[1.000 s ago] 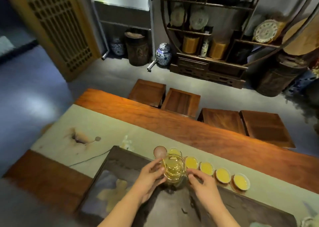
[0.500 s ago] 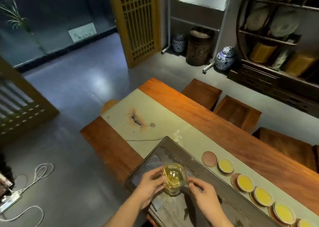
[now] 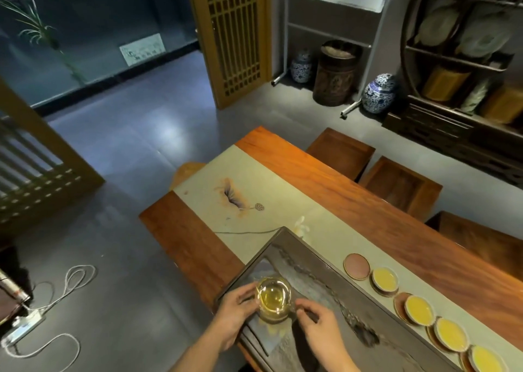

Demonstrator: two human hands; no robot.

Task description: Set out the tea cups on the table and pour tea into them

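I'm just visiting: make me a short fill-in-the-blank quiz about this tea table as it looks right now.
1. Both hands hold a clear glass pitcher of ____ tea.
2. The pitcher is above the dark stone ____.
3. The row's far-end round copper coaster carries ____ cup.
4. The white cups visible in the row number ____.

Missing words: yellow; tray; no; four

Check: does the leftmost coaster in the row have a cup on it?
No. The leftmost coaster lies bare, while the cups on the coasters to its right hold yellow tea.
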